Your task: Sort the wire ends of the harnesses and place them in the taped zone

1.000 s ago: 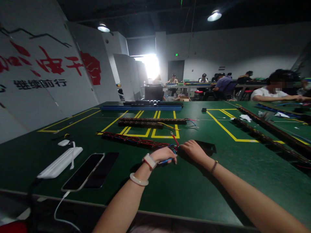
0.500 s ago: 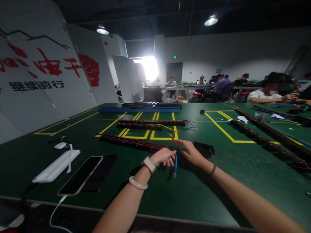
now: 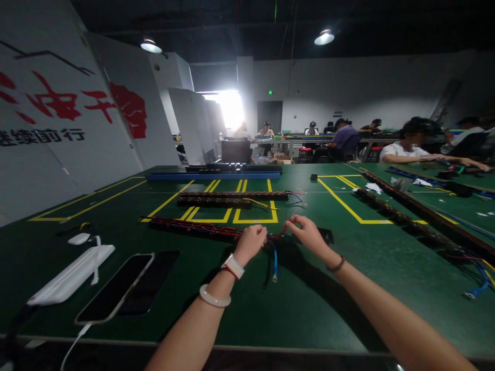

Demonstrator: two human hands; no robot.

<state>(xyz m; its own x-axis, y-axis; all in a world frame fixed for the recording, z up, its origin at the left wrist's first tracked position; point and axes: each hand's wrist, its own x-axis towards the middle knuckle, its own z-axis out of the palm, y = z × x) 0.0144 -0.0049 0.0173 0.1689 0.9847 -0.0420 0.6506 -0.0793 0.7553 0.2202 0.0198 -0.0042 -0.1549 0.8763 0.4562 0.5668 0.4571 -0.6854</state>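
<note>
A long dark strip bundled with red and black wires [image 3: 201, 229] lies on the green table. My left hand [image 3: 250, 244], wearing a watch and a pale bangle, is at the strip's right end. Its fingers are closed, and what they pinch is hidden. A short red cable [image 3: 279, 235] runs from that end to my right hand [image 3: 308, 235], which pinches its tip. Below hangs a blue cable [image 3: 275, 260] with a metal ring lug, held by neither hand. Just behind my right hand lies a flat black piece [image 3: 328, 235].
Two phones [image 3: 116, 288] and a white device [image 3: 71, 275] lie at the left. Farther back are more wired strips [image 3: 232, 197] and a blue rail [image 3: 212, 176]. Long strips [image 3: 410, 221] extend along the right, near a seated person [image 3: 406, 149].
My right hand has closed on the red cable, which stood upright and now slants right toward it. My left hand has turned and its fingers have curled in. The view has swung slightly right.
</note>
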